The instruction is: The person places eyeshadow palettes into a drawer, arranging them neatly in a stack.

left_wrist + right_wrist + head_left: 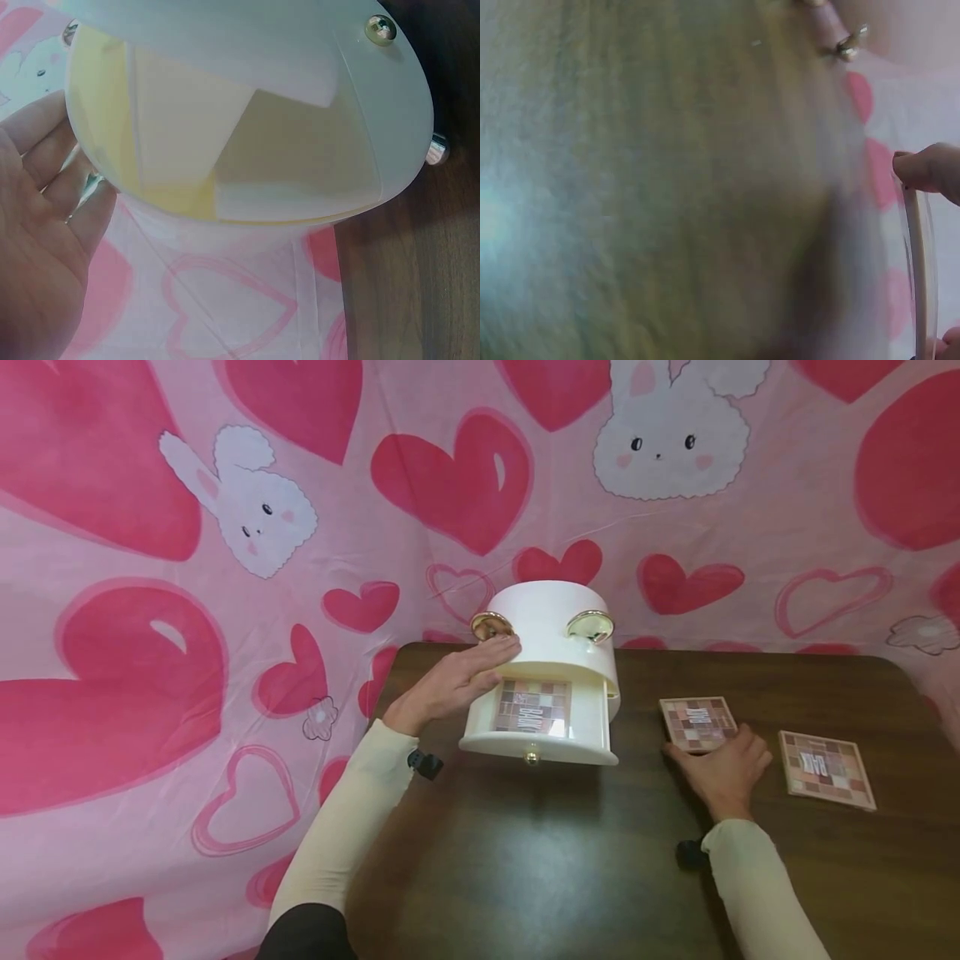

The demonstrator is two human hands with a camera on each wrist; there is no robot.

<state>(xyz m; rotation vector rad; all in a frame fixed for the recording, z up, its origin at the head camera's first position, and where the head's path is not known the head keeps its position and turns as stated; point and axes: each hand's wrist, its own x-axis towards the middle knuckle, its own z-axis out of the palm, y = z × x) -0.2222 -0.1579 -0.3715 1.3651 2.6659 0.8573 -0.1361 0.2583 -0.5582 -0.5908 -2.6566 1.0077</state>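
A white rounded cosmetics organizer (546, 620) with gold-rimmed round pieces stands at the back of the table. Its lower drawer (498, 747) is pulled out, and an eyeshadow palette (531, 708) lies inside. My left hand (459, 678), fingers straight, is at the organizer's left side above the drawer; the left wrist view shows the left hand (45, 217) beside the rounded body. To the right, my right hand (723, 774) grips a second eyeshadow palette (697, 720) by its edges. In the right wrist view, the thumb and a finger hold that palette (922, 277), seen edge-on.
A third eyeshadow palette (827, 768) lies on the dark wooden table (510, 860), right of my right hand. A small gold knob (532, 758) sticks out from the drawer front. Pink heart-and-rabbit fabric (450, 485) hangs behind the table and along its left.
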